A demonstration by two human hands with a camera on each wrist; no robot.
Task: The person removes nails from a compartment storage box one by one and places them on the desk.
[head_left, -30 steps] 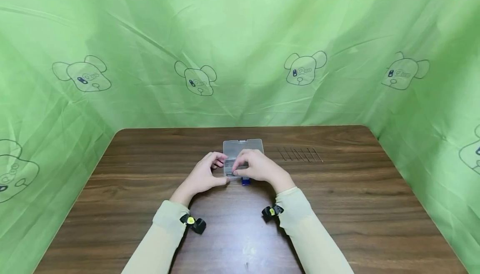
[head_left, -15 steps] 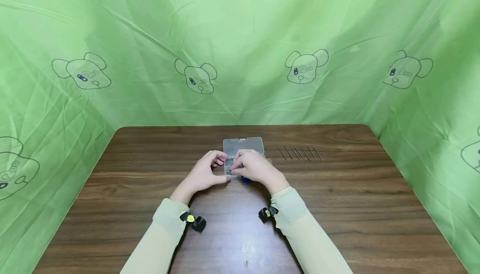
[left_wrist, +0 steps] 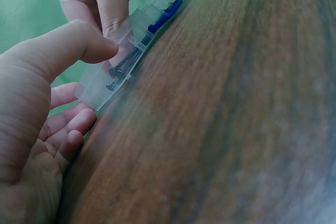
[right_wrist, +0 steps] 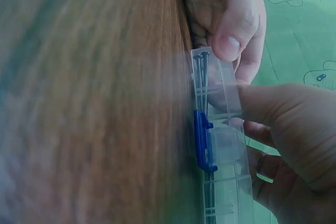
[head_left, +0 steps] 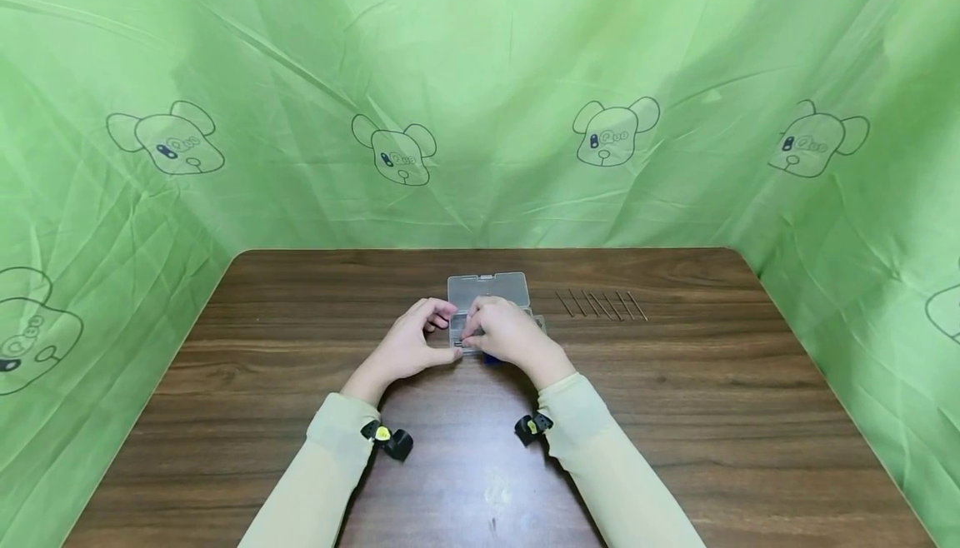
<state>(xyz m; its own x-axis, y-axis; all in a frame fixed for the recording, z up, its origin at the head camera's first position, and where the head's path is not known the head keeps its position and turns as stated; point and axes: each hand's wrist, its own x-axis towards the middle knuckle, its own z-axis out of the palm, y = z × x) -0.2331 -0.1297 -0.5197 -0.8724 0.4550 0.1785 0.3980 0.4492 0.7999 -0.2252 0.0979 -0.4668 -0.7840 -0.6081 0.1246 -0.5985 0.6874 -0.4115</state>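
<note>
A small clear plastic box (head_left: 489, 290) stands on the table with its lid raised at the back. Long nails (right_wrist: 205, 72) lie inside along the front wall, heads toward the left end. A blue latch (right_wrist: 201, 142) sits on the box's front. My left hand (head_left: 411, 341) grips the box's left end, thumb at the near corner and fingers curled around the far side. My right hand (head_left: 508, 333) reaches into the box from above, thumb and forefinger close together beside the nails. The box wall blurs those fingertips, so whether they pinch a nail cannot be told.
To the right of the box, several nails (head_left: 600, 305) lie spaced in a slanting row on the brown wooden table (head_left: 720, 398). Green cloth (head_left: 480, 73) with printed bear heads hangs behind the table and at both sides.
My right hand has shifted slightly left and down inside the box, and its wrist has come a little closer. My left hand stays at the box's left end. The row of nails is unchanged.
</note>
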